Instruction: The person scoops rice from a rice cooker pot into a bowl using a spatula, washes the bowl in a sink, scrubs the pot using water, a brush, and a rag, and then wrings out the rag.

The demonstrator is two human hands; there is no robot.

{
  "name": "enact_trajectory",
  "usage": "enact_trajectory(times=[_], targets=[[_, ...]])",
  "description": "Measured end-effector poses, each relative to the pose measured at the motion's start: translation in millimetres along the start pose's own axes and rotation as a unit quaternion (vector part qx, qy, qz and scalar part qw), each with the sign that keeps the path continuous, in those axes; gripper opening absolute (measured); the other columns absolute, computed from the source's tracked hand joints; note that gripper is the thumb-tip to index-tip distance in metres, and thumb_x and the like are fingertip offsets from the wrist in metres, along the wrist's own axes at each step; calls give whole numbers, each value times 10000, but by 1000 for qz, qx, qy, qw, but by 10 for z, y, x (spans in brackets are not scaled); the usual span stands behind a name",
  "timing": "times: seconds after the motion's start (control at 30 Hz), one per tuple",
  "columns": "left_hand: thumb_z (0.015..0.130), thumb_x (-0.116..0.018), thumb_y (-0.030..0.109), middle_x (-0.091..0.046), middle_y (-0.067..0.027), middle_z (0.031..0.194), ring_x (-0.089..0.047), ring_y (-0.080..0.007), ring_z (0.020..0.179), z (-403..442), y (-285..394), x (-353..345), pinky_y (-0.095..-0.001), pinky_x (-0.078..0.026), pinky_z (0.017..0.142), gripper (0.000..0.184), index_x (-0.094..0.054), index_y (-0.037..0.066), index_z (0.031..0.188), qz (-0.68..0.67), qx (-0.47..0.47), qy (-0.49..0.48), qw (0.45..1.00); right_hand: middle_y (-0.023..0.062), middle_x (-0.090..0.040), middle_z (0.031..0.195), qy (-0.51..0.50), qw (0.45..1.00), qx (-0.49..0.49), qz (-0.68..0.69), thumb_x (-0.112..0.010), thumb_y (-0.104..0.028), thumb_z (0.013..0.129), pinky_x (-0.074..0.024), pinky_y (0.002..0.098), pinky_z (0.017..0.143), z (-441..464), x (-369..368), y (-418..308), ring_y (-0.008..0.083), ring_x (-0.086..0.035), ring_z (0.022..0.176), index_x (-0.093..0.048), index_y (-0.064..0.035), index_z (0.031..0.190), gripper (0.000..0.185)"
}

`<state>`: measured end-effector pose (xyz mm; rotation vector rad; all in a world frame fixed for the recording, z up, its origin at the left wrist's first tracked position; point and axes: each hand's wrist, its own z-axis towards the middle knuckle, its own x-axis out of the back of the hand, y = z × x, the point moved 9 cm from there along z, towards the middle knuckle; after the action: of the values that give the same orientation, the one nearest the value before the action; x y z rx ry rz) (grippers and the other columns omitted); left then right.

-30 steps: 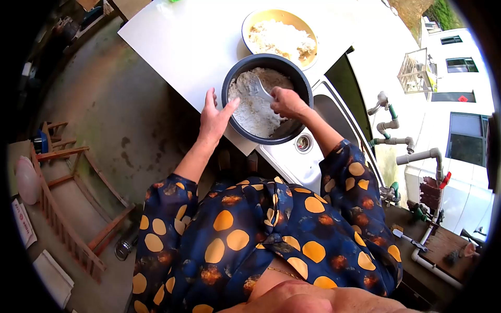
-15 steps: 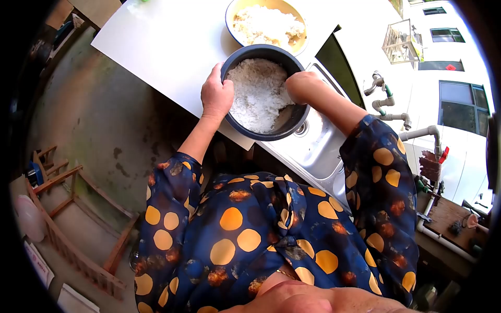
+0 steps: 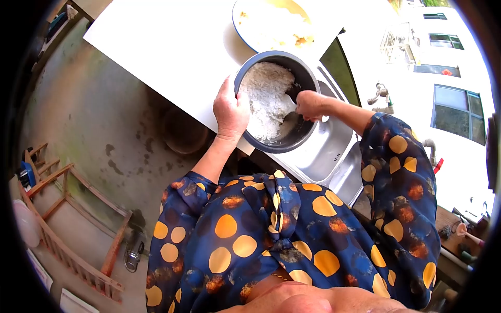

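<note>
A dark round pot holds white rice, heaped toward its left side, with part of the inner wall bare at the right. My left hand grips the pot's left rim, fingers on the outside. Inside the right part of the pot, my right hand is closed around the handle of a pale rice paddle, whose blade touches the rice. Behind the pot stands a yellow bowl with a blue rim, filled with more rice.
The pot overlaps the corner of a white table and a steel sink. Pipes stand right of the sink. A wooden chair lies at the lower left on the floor.
My left hand has gone from beside the pot to holding its rim. My right hand has moved the paddle to the pot's right side, and the rice there has been pushed leftward.
</note>
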<state>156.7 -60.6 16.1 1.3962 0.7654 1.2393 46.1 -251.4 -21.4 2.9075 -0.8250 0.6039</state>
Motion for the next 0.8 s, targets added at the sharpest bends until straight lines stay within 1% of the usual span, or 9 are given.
enact_trajectory(times=[0.07,0.2,0.27,0.3,0.4,0.43,0.57,0.63,0.8], targets=[[720,-459,20,-588,-253,997,-589,-376,905,-83,21,-30,-390,-472,809,413,-511,-49,1124,1,14,5,1000,144,-611,611,10,996,-17,92,-524,-110,797,-497,338,474,-107,-66,94,218,-619,525,-588,78,629,260],[730,-460,33,-582,-263,1026,-587,-377,925,-30,-39,19,-387,-469,824,421,-506,-68,1137,-2,57,-31,998,144,-608,593,-20,997,-1,69,-536,-154,812,-482,342,476,-27,-46,-20,218,-616,520,-586,88,634,305],[732,-465,31,-582,-263,1027,-586,-377,927,-105,-16,-4,-387,-467,829,419,-504,-71,1137,8,57,-16,998,150,-609,594,-49,991,38,-118,-542,-188,824,-488,339,496,-111,-76,-131,227,-617,527,-583,102,652,340],[734,-470,28,-582,-263,1028,-585,-378,929,-116,-10,4,-387,-465,833,417,-503,-74,1137,20,54,-5,998,155,-607,590,-44,986,71,-148,-556,-204,821,-497,330,515,-178,-56,-199,235,-616,522,-584,108,689,339],[740,-489,28,-581,-263,1032,-581,-378,941,-104,-33,53,-385,-461,841,416,-499,-76,1142,-2,42,7,999,157,-605,588,-37,983,97,-154,-566,-194,813,-508,327,528,-145,-15,-261,237,-619,523,-580,111,735,315],[740,-489,28,-581,-263,1032,-581,-378,941,-108,-43,52,-385,-461,841,416,-499,-76,1142,-5,45,11,999,149,-597,573,-39,988,82,-125,-571,-176,796,-516,328,519,-190,24,-262,237,-616,515,-569,102,772,279],[738,-502,10,-577,-263,1039,-574,-376,959,-146,56,76,-380,-459,847,408,-500,-79,1137,-25,56,12,998,137,-581,551,-40,992,77,-90,-573,-161,774,-512,324,490,-280,14,-212,232,-612,505,-558,87,763,248],[739,-502,6,-576,-263,1041,-573,-375,963,-161,77,75,-380,-459,848,404,-501,-80,1134,-34,51,13,998,132,-568,540,-20,992,110,-64,-559,-146,761,-506,322,472,-284,18,-247,223,-607,493,-546,75,740,223],[736,-500,-4,-583,-261,1026,-582,-375,947,-223,147,57,-380,-466,838,398,-503,-84,1125,-30,59,15,998,140,-562,539,-33,988,130,-77,-527,-119,754,-499,332,461,-316,-23,-198,225,-596,478,-536,62,767,182]])
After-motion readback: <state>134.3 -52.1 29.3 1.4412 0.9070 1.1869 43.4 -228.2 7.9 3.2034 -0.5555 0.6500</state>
